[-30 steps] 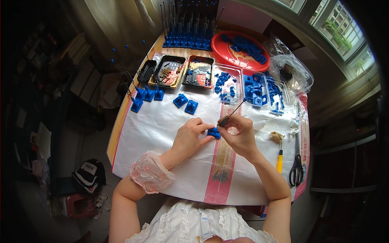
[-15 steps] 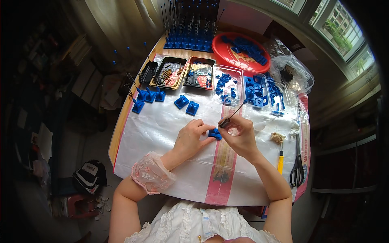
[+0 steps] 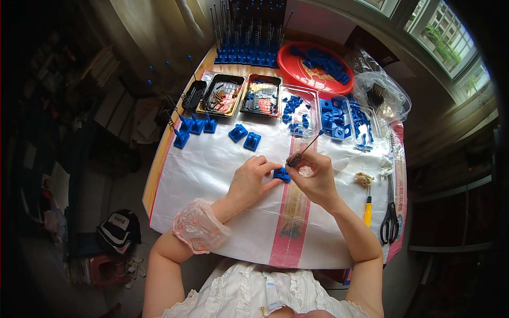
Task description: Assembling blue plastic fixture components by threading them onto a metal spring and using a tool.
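At the middle of the covered table, my left hand (image 3: 251, 180) pinches a small blue plastic base (image 3: 282, 174) between thumb and fingers. Just right of it, my right hand (image 3: 314, 180) is closed on a thin dark rod with a spring (image 3: 294, 160) around its lower part. The rod slants up to the right and ends in a blue knob (image 3: 321, 132). Its lower end meets the base; my fingertips hide the exact joint. Two loose blue bases (image 3: 252, 141) lie ahead of my left hand, and several blue pieces (image 3: 196, 125) stand farther left.
Black trays (image 3: 219, 111) hold brass and small metal parts. Clear boxes (image 3: 299, 89) contain blue parts. A red plate (image 3: 286, 69) and finished rod rows (image 3: 246, 55) stand at the back. Scissors (image 3: 389, 225) and a yellow-handled tool (image 3: 368, 212) lie right, near a plastic bag (image 3: 392, 95).
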### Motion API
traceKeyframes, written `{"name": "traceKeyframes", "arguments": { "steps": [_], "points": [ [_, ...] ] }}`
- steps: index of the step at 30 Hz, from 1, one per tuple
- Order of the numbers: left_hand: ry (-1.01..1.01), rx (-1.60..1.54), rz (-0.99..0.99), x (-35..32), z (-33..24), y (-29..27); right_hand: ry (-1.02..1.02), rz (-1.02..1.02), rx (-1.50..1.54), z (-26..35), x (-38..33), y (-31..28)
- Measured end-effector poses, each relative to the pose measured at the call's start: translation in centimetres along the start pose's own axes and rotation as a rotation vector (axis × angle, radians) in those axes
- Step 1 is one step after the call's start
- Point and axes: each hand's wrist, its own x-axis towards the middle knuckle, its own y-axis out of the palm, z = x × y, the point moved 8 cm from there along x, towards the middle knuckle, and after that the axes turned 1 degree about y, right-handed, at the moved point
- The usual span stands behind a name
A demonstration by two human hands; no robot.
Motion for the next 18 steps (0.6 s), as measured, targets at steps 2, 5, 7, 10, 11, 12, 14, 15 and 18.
{"name": "traceKeyframes", "arguments": {
  "steps": [2,5,7,10,11,12,14,15,18],
  "points": [
    [0.004,-0.001,-0.001,0.04,-0.12,-0.07,0.000,-0.005,-0.006,0.04,-0.03,-0.03],
    [0.002,-0.009,-0.005,-0.01,-0.05,-0.05,0.004,-0.008,-0.010,0.09,-0.02,0.02],
    [0.000,-0.006,-0.001,0.06,-0.13,-0.05,-0.007,-0.014,-0.006,0.16,-0.03,-0.07],
    [0.004,-0.006,0.002,0.08,-0.12,-0.16,-0.006,-0.008,0.000,0.05,0.00,-0.02],
    [0.005,-0.006,0.003,0.10,-0.12,-0.15,-0.003,-0.003,0.002,0.01,0.00,-0.01],
    [0.006,-0.002,0.005,0.09,-0.09,-0.12,-0.006,-0.004,0.002,0.01,0.01,0.00],
    [0.005,0.006,0.008,0.05,0.00,-0.04,-0.012,-0.005,0.002,0.05,0.03,0.03],
    [0.010,0.001,0.003,0.05,-0.02,-0.03,-0.011,-0.006,0.004,0.06,0.03,0.01],
    [0.017,-0.006,-0.006,0.06,-0.03,-0.02,-0.006,-0.005,0.009,0.20,0.05,-0.01]
  ]
}}
